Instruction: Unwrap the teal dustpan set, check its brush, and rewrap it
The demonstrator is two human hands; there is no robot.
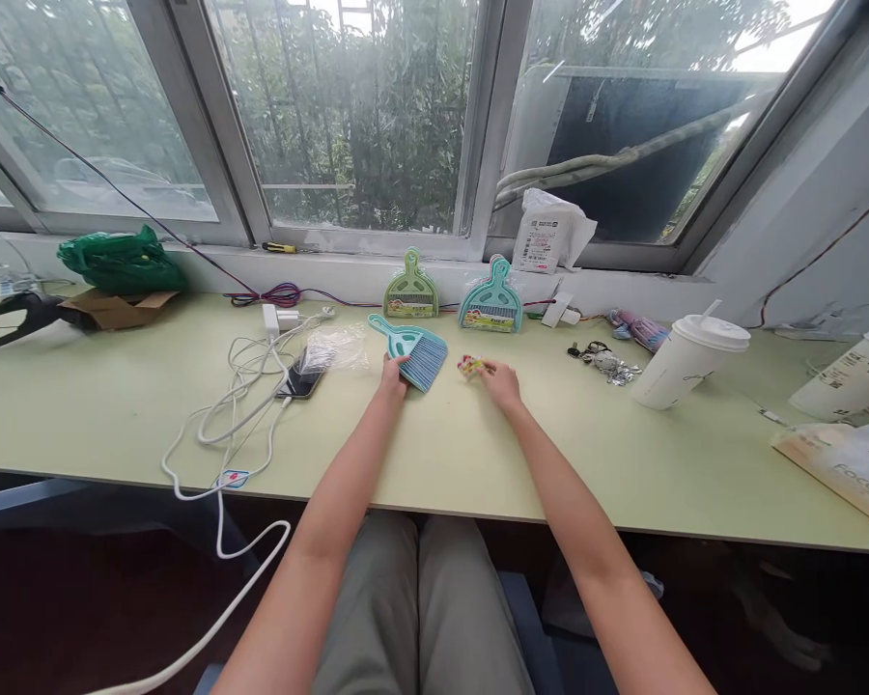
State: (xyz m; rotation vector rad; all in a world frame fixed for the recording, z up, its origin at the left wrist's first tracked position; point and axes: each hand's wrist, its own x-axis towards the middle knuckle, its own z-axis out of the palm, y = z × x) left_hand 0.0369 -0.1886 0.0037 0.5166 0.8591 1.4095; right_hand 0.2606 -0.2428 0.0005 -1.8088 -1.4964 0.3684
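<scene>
My left hand (pixel 395 373) is closed on the lower left edge of a teal mini dustpan and brush set (pixel 421 359), thumb on top. Its grey-blue bristles face right and its handle points to the upper left. In the fingertips of my right hand (pixel 502 386) is a small crumpled colourful label (pixel 470 366), red, yellow and white, just over the table. Behind them, a green dustpan and brush set (pixel 411 288) and another teal dustpan set (pixel 491 299), both with printed labels, stand upright against the sill. Left of my left hand lies a clear plastic wrapper (pixel 337 346).
On the left are tangled white cables (pixel 236 405), a phone (pixel 304 378), a cardboard box (pixel 126 309) and a green bag (pixel 120 259). Keys (pixel 586 353), a white lidded cup (pixel 687 362) and a tissue pack (pixel 844 468) occupy the right. The table (pixel 449 463) ends before my lap.
</scene>
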